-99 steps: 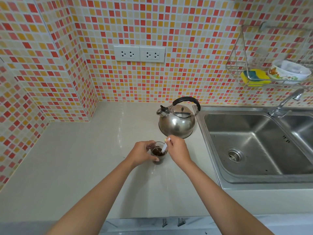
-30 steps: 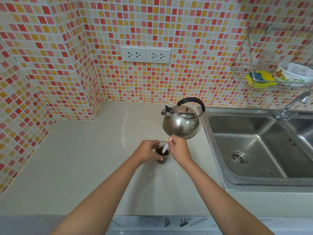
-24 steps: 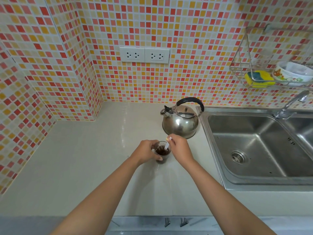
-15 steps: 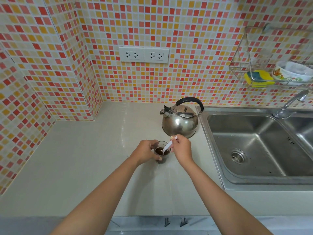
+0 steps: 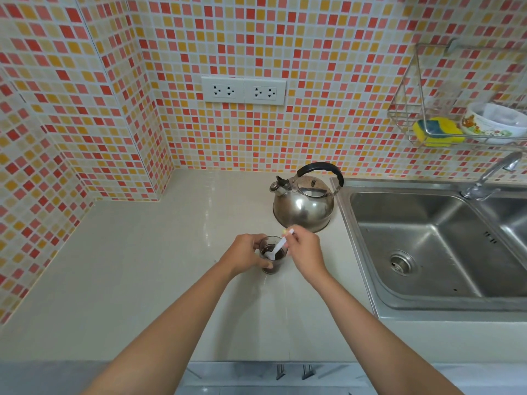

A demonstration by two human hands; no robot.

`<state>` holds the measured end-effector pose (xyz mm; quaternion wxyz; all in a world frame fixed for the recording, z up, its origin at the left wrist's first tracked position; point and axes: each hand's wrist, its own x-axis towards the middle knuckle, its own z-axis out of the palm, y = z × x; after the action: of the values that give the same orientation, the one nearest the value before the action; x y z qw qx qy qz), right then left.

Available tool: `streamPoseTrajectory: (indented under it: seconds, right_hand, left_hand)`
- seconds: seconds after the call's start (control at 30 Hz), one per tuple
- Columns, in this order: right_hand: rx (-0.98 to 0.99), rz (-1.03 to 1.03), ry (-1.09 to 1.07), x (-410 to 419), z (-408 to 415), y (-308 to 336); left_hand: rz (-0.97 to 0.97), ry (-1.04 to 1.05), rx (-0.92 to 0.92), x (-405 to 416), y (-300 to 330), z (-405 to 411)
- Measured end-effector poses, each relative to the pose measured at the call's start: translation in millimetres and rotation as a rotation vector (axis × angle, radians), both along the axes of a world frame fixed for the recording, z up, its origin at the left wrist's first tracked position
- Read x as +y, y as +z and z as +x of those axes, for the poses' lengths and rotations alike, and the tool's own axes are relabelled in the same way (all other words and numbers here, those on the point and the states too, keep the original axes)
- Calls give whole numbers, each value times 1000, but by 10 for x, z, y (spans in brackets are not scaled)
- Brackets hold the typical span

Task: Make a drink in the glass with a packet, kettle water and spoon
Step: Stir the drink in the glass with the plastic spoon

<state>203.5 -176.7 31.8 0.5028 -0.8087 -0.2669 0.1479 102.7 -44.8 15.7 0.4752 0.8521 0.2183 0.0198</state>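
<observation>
On the pale surface (image 5: 142, 266) beside the kettle (image 5: 303, 205), glass (image 5: 271, 256) of dark drink clasped by left hand (image 5: 245, 255), white spoon (image 5: 278, 248) pinched in right hand's (image 5: 306, 252) grip, bowl dipped in the drink.

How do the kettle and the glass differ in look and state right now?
The kettle is shiny metal and untouched; the glass is clear, gripped by the left hand. The kettle is far bigger. The glass shows dark drink and a white spoon. Both stand upright on the counter.
</observation>
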Motion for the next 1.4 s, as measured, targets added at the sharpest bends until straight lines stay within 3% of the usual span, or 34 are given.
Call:
streamPoseTrajectory:
  seconds: [0.1,0.2,0.4,0.6,0.77,0.97,1.13,1.3,1.4]
  right_hand:
    - [-136,-74,160,14,-22,6]
    - [-255,-150,162,0,48,17]
    - [-23,-96,92,46,4,9]
    - [-138,-183,104,-5,118,50]
    - [-36,-139,84,65,-5,49]
    - [-193,-188,135,27,42,83]
    - [-26,-124,61,80,-10,83]
    - [-155,-176,64,1,24,76]
    - [-88,-195,36,-6,32,54]
  left_hand:
    - [0,-8,-9,5,-10,2]
    - [4,2,3,3,-8,5]
    - [17,-1,12,10,-11,0]
    - [16,15,13,3,-6,3]
    - [23,-2,7,5,-28,8]
    - [25,37,22,-22,-2,16]
    - [38,15,42,-20,24,10]
    - [30,31,54,-36,49,16]
    - [36,20,53,-21,22,21]
